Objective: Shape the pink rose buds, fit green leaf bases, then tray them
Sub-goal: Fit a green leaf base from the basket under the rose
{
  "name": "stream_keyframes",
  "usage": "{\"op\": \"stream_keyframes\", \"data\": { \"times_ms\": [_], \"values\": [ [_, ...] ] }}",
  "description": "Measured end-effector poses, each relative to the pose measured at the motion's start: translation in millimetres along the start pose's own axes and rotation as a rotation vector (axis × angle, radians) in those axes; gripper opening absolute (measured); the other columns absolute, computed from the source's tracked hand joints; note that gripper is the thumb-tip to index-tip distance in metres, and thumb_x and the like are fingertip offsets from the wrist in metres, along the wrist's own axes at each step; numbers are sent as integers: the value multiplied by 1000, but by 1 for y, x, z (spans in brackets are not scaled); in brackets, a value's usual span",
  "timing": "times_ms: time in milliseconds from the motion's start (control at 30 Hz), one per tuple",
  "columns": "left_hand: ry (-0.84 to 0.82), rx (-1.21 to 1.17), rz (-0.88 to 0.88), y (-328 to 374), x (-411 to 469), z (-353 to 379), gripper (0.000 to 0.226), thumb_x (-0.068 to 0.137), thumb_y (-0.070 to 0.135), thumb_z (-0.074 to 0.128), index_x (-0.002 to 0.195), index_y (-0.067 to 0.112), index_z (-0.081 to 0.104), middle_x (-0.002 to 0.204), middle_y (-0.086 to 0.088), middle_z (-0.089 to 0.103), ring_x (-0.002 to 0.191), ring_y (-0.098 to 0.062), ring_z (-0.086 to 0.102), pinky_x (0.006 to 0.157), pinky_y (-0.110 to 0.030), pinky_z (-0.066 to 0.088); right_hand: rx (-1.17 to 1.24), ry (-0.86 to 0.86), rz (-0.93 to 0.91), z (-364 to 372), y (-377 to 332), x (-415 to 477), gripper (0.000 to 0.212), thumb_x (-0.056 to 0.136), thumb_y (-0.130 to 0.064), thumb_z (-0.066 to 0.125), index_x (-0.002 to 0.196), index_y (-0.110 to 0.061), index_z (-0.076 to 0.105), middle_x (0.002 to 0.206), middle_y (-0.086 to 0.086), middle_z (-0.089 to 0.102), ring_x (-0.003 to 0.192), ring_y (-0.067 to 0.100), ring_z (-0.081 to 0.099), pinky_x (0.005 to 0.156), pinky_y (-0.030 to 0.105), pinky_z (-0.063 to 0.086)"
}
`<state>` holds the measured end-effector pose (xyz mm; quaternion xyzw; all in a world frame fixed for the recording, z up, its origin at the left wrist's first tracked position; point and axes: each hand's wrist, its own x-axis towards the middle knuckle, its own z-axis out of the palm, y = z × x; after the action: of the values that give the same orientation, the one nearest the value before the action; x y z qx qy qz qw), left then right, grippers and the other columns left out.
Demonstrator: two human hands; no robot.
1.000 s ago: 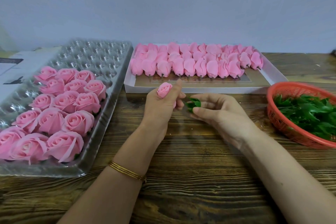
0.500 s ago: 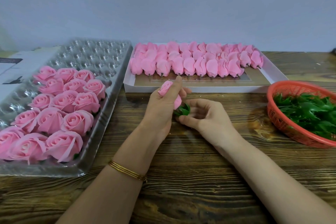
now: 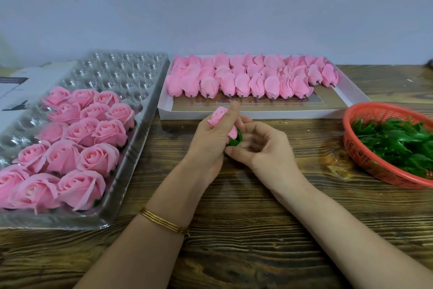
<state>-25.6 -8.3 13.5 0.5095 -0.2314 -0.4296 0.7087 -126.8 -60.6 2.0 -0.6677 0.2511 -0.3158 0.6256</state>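
I have the pink rose bud (image 3: pixel 219 117) in the left hand (image 3: pixel 208 145), above the wooden table (image 3: pixel 234 230) just near of the white box (image 3: pixel 257 114). The fingers are curled round its body and the forefinger lies straight along it. Its long axis is tilted: the petal tip points far and left, and the stem end points near and right, straight into the right hand (image 3: pixel 262 148). That hand pinches the green leaf base (image 3: pixel 235 141) between thumb and fingertips, touching the bud's lower end. I cannot tell whether the base is fully seated, because the fingers hide the joint. I judge the fitting step is under way, and it turns on this line-up: the base has to be pushed up along the bud's axis, far and left, against the left hand's hold. Traying comes next. The clear tray (image 3: pixel 138 145) with the finished roses (image 3: pixel 98 159) lies to the left, so the left hand is the nearer one for it. The empty cups are in the far rows, beyond the roses. The basket (image 3: pixel 351 145) of leaves (image 3: pixel 398 141) sits to the right, nearer the right hand.
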Motion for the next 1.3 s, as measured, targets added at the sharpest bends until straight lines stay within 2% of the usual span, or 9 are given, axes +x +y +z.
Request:
{"op": "stream_keyframes", "data": {
  "times_ms": [67,167,333,467,567,667,833,1033,1300],
  "values": [
    [-2,5,-5,0,0,0,42,96,35,55,61,11,54,81,0,70,78,-13,66,77,-30,56,11,-5,3,-1,1,0,41,71,19,73,94,-15,67,98,-12,72,79,3,69,75,18,55],
    [6,25,-7,-1,2,-1,42,96,37,55,62,12,54,83,0,70,76,-14,66,75,-33,52,77,-3,31,0,0,-1,37,76,21,66,105,-3,70,102,6,74,82,2,68,79,21,57],
    [-39,24,-10,-2,2,-4,38,90,42,57,65,13,57,88,-3,70,81,-15,68,75,-30,56,353,15,170,-1,-1,0,32,87,19,51,104,-1,70,91,-4,77,91,12,72,84,31,59],
    [-65,20,-25,-1,2,-5,36,80,47,59,65,15,63,89,-3,71,81,-15,68,75,-30,57,414,20,203,-2,-2,0,25,88,15,55,96,-4,69,80,-2,76,80,12,73,83,30,58],
    [-55,25,-32,-1,1,-5,36,79,49,59,73,13,67,86,-6,70,79,-17,68,75,-31,56,469,26,238,-2,-2,1,19,87,14,57,101,5,67,82,5,75,79,18,72,83,29,58],
    [-42,59,-34,-1,0,-5,42,82,49,57,84,9,67,88,-8,69,83,-22,66,79,-34,54,531,26,276,-2,-3,1,22,83,10,60,105,9,65,83,14,74,78,21,71,80,28,59],
    [-46,79,-54,1,-1,-6,41,80,50,57,86,13,75,92,-4,71,89,-16,68,88,-33,56,576,-22,324,-5,-4,0,36,69,-1,67,104,7,66,84,19,73,74,24,73,74,29,61],
    [-79,148,-39,3,-4,-7,42,81,53,55,98,23,79,106,-8,65,96,-19,65,100,-45,49,583,-29,332,-8,-4,1,39,64,-1,70,102,7,67,91,18,75,84,25,74,77,29,61],
    [-97,153,-24,5,-5,-4,40,76,54,56,103,32,77,114,-9,59,107,-26,62,97,-37,53,541,-18,270,-9,-2,1,36,61,0,72,97,3,69,77,14,73,75,20,72,71,25,59]
  ]
}}
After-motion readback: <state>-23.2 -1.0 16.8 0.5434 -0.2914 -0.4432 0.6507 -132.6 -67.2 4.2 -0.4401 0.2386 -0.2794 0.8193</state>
